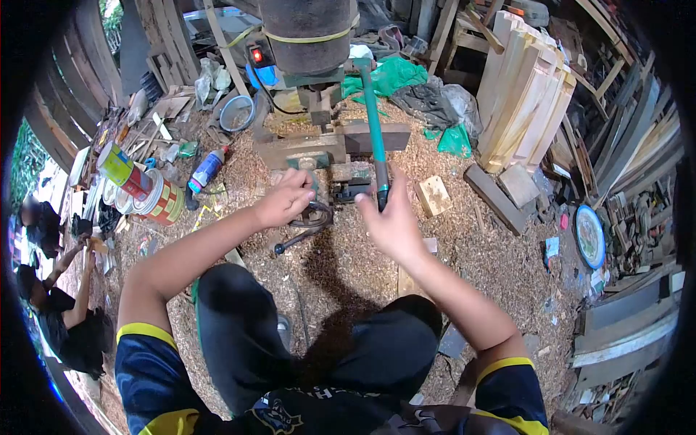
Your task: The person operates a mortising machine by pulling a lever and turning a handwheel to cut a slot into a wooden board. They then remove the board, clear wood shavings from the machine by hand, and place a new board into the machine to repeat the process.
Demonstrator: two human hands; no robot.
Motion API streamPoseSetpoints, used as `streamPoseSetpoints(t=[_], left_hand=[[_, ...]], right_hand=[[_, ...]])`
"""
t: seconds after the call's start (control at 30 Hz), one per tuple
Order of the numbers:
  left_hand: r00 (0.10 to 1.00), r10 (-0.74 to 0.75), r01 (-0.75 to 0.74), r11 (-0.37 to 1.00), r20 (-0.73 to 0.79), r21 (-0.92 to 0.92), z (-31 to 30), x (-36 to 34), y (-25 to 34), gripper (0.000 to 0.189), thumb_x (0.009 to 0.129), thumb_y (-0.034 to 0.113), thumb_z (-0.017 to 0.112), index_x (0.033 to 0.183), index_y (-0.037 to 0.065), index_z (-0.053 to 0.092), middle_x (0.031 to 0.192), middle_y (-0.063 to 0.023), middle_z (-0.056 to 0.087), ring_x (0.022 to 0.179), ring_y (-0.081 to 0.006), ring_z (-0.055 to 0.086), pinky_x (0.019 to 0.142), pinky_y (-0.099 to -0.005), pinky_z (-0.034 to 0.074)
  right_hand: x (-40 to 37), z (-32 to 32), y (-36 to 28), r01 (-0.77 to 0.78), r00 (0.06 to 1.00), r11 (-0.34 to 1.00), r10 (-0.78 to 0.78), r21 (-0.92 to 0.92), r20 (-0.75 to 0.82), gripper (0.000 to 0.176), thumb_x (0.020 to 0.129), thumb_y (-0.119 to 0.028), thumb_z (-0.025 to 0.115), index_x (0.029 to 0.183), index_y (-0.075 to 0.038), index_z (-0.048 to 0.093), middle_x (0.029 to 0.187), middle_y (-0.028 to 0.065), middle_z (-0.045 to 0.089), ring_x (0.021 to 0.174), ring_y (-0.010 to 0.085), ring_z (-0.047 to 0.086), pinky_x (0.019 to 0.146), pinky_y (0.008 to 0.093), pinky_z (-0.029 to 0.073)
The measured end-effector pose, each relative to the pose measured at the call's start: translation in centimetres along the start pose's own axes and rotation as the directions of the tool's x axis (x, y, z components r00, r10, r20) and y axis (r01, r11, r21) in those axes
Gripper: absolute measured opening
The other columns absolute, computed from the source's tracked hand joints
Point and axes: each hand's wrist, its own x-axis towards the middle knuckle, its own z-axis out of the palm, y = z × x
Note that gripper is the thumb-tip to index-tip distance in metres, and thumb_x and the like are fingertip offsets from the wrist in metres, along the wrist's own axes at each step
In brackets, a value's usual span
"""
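Observation:
My right hand is at the near end of a long green lever, its thumb and index finger on either side of the black grip; the other fingers are hidden. The lever reaches away to a machine with a dark cylindrical body banded in yellow. My left hand, fingers curled, rests beside the machine's vise; what it holds is hidden. Just below it are a dark curved handle and a ball-ended rod. Wooden pieces lie across the vise.
Wood shavings cover the floor. A small wood block and a dark plank lie to the right, below stacked pale timber. Paint buckets and a blue spray can stand left. Another person works at far left.

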Motion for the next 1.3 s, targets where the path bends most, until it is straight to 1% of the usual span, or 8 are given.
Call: streamPoseSetpoints(t=[0.03,0.07,0.3,0.47,0.7,0.9,1.1,1.3], left_hand=[[0.999,0.017,-0.02,0.998,-0.048,-0.053,0.2,0.1,0.0,0.032,0.11,0.029,0.051,0.094,0.006,0.066,0.11,-0.0101,0.053,0.105,-0.0316,0.048,0.097,-0.0456,0.036],[0.998,0.019,-0.021,0.999,-0.056,-0.041,0.3,0.0,-0.1,0.029,0.108,0.027,0.053,0.091,0.005,0.064,0.108,-0.0092,0.053,0.104,-0.0309,0.047,0.097,-0.0451,0.036],[0.993,0.058,-0.077,0.978,-0.102,-0.193,1.0,0.1,-1.0,0.026,0.104,0.022,0.056,0.086,0.003,0.062,0.105,-0.0092,0.051,0.103,-0.0309,0.045,0.097,-0.0444,0.036],[0.978,0.086,-0.138,0.949,-0.19,-0.283,0.9,-0.1,-1.1,0.022,0.099,0.016,0.062,0.081,0.004,0.057,0.101,-0.0098,0.048,0.101,-0.0305,0.045,0.095,-0.0441,0.037],[0.972,0.118,-0.182,0.927,-0.205,-0.328,1.0,0.0,-1.6,0.025,0.098,0.018,0.062,0.079,0.003,0.058,0.1,-0.01,0.049,0.101,-0.0301,0.046,0.094,-0.0434,0.038],[0.958,0.105,-0.186,0.936,-0.266,-0.3,1.3,-0.1,-1.2,0.027,0.1,0.02,0.062,0.08,0.002,0.061,0.099,-0.0094,0.049,0.098,-0.0293,0.045,0.092,-0.0422,0.038],[0.951,0.154,-0.219,0.948,-0.269,-0.231,1.6,-0.3,-1.6,0.026,0.105,0.02,0.058,0.087,0.002,0.058,0.102,-0.0096,0.05,0.098,-0.0294,0.044,0.093,-0.0421,0.038],[0.941,0.159,-0.223,0.955,-0.298,-0.195,1.6,-0.4,-1.1,0.026,0.106,0.02,0.056,0.088,0.001,0.058,0.103,-0.0109,0.052,0.099,-0.0309,0.045,0.093,-0.0426,0.039]], right_hand=[[0.0,0.2,0.9,-0.497,0.846,0.801,0.362,0.333,0.393,0.029,0.1,-0.015,0.07,0.12,0.002,0.057,0.083,0.0148,0.068,0.079,0.026,0.071,0.075,0.0427,0.055],[-0.1,0.8,2.4,-0.239,0.942,0.958,0.19,0.156,0.275,0.026,0.102,-0.019,0.069,0.112,0.002,0.056,0.076,0.0108,0.065,0.069,0.0223,0.068,0.063,0.0401,0.051],[-2.2,7.0,10.4,-0.177,0.969,0.975,0.197,-0.137,0.152,0.029,0.107,-0.027,0.058,0.109,0.0,0.051,0.074,0.0229,0.064,0.065,0.0411,0.067,0.06,0.0531,0.048],[-2.4,12.8,20.1,-0.176,0.982,0.984,0.178,0.028,-0.058,0.034,0.11,-0.028,0.045,0.125,0.002,0.052,0.118,0.0253,0.056,0.114,0.044,0.055,0.101,0.0519,0.042],[-1.0,15.1,22.9,-0.012,0.997,0.998,0.008,-0.058,-0.071,0.042,0.111,-0.03,0.044,0.136,0.003,0.051,0.126,0.0266,0.055,0.121,0.0451,0.054,0.109,0.0499,0.041],[-1.0,15.3,22.8,0.026,0.994,0.998,-0.033,-0.065,-0.103,0.037,0.112,-0.03,0.045,0.127,0.003,0.052,0.114,0.0264,0.056,0.105,0.0484,0.056,0.095,0.0541,0.044],[-2.1,12.9,20.2,-0.079,0.997,0.991,0.077,-0.107,-0.029,0.039,0.111,-0.028,0.051,0.134,0.003,0.049,0.122,0.0262,0.055,0.116,0.0459,0.056,0.102,0.0513,0.045],[-3.2,3.7,6.5,-0.169,0.98,0.985,0.165,0.03,0.108,0.049,0.106,-0.024,0.061,0.144,0.003,0.045,0.146,0.0207,0.05,0.138,0.0386,0.051,0.117,0.0486,0.04]])
